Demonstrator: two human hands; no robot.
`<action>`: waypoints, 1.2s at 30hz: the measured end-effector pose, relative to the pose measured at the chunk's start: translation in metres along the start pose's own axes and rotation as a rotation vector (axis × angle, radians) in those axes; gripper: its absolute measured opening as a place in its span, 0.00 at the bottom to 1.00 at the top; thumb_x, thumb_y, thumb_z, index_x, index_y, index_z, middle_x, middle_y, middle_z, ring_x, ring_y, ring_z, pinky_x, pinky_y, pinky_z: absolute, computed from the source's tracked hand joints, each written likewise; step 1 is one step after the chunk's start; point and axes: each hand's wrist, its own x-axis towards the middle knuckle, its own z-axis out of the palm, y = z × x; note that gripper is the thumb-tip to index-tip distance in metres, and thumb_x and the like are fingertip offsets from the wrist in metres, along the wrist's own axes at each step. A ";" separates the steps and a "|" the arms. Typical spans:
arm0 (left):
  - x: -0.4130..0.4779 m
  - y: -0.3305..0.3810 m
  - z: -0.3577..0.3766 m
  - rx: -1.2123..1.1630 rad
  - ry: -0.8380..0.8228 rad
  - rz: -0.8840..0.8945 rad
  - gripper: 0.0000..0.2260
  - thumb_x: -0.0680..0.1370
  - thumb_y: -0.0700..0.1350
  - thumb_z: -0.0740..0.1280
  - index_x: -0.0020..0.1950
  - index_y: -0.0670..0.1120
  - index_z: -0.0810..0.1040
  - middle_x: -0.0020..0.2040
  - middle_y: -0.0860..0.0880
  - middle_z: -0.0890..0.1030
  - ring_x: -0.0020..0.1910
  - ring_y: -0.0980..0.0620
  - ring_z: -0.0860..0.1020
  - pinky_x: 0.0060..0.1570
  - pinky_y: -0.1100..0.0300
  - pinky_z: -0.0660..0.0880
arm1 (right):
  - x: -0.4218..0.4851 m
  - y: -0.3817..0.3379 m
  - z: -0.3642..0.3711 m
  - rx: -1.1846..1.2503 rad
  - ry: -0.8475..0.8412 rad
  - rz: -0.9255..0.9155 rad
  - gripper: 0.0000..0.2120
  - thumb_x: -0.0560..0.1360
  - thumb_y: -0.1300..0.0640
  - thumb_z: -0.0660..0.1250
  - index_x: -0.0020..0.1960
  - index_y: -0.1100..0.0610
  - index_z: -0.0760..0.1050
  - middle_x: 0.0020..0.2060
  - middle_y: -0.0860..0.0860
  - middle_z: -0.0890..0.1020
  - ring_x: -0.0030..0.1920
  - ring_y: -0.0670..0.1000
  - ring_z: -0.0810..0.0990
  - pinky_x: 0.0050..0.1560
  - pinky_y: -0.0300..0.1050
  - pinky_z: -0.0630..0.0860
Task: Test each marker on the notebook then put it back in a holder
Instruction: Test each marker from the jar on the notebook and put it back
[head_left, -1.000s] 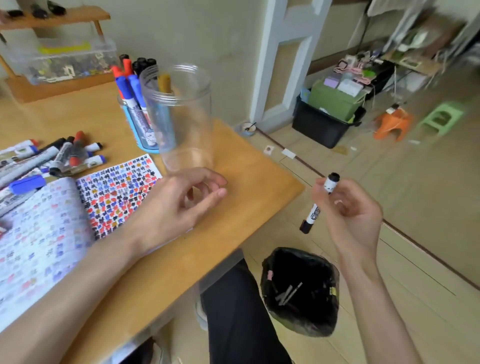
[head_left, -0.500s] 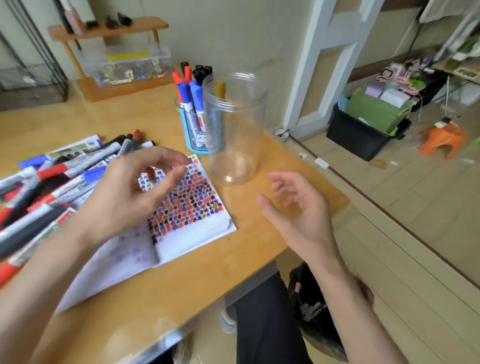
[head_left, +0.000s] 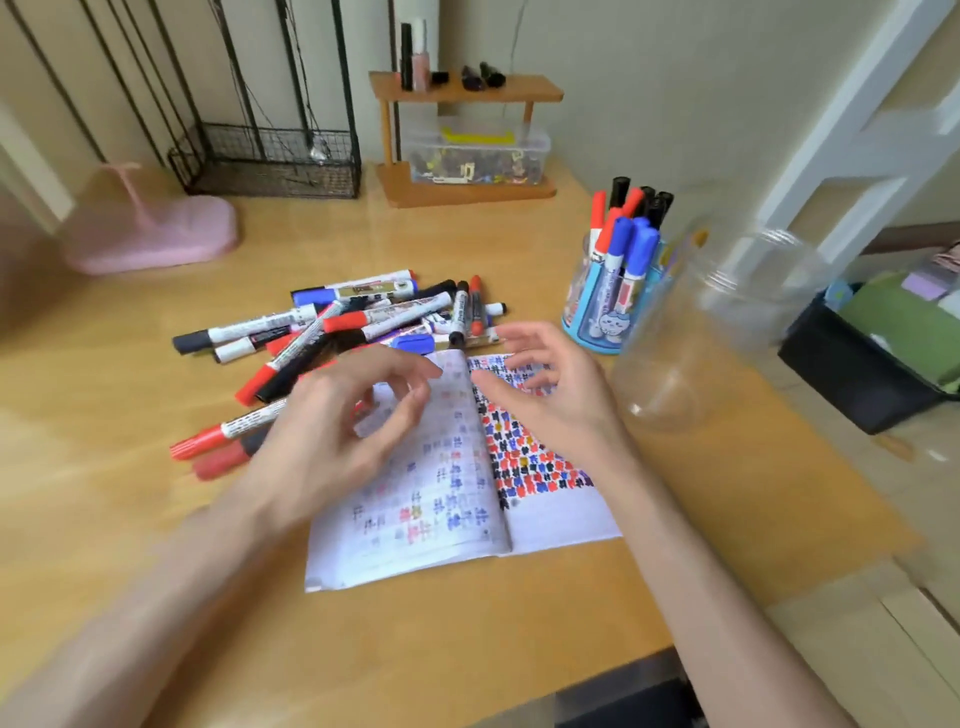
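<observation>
My left hand (head_left: 337, 415) hangs over the left page of the open notebook (head_left: 447, 519), fingers loosely curled and holding nothing. My right hand (head_left: 550, 395) is over the right page, fingers relaxed and slightly spread, also empty. The notebook lies flat on the wooden desk (head_left: 467, 639), its right page thick with red, blue and black marks. A loose heap of markers (head_left: 384, 317) lies just behind the notebook and to its left. To the right stands a blue holder (head_left: 597, 327) with capped markers upright in it, and beside that a clear jar (head_left: 727, 322).
</observation>
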 end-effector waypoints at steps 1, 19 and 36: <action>-0.001 -0.002 0.001 0.013 0.006 0.012 0.04 0.83 0.46 0.68 0.54 0.51 0.82 0.52 0.57 0.84 0.47 0.55 0.81 0.43 0.52 0.77 | 0.008 0.001 0.004 0.006 -0.001 0.014 0.20 0.73 0.51 0.80 0.62 0.48 0.79 0.54 0.43 0.83 0.52 0.42 0.82 0.49 0.40 0.79; -0.003 -0.020 0.003 0.127 -0.003 -0.015 0.08 0.82 0.45 0.69 0.60 0.53 0.81 0.48 0.59 0.82 0.46 0.60 0.80 0.44 0.66 0.71 | 0.033 -0.004 0.034 -0.289 0.062 -0.216 0.16 0.76 0.56 0.77 0.63 0.52 0.84 0.38 0.40 0.83 0.37 0.42 0.80 0.39 0.31 0.76; -0.006 -0.017 0.012 0.253 -0.011 0.135 0.10 0.85 0.52 0.64 0.60 0.49 0.80 0.50 0.58 0.78 0.49 0.55 0.75 0.50 0.58 0.70 | -0.051 -0.046 0.006 0.382 0.075 -0.199 0.08 0.79 0.62 0.72 0.57 0.54 0.83 0.41 0.53 0.86 0.34 0.52 0.85 0.39 0.43 0.79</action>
